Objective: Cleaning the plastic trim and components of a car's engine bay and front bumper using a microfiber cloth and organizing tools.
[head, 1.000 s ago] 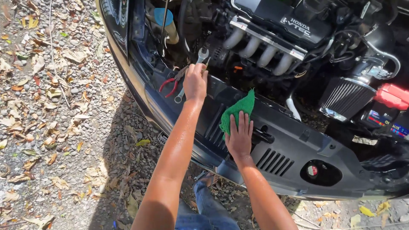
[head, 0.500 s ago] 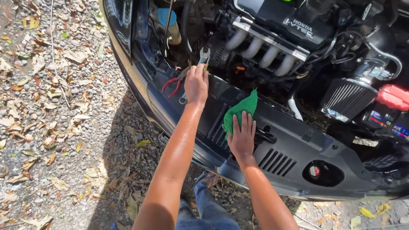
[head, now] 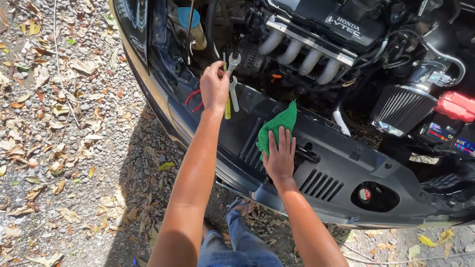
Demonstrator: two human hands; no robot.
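Note:
My left hand [head: 213, 86] is closed around a silver wrench [head: 233, 81] and a yellow-handled tool [head: 227, 106], held over the left end of the car's black front panel [head: 346, 163]. Red-handled pliers [head: 194, 99] lie on the panel just under that hand. My right hand [head: 280, 155] rests flat with fingers spread on a green cloth [head: 277, 123] that lies on the panel's middle. Both arms reach forward over the open engine bay.
The engine with silver intake pipes [head: 304, 57] fills the bay behind the panel. A cone air filter [head: 403, 106] and a red-capped battery [head: 455, 106] sit at right. A blue-capped reservoir [head: 188, 20] is at back left. Gravel and dry leaves [head: 59, 148] cover the ground at left.
My left hand has lifted the wrench and the yellow tool slightly off the panel. The right hand stays on the green cloth.

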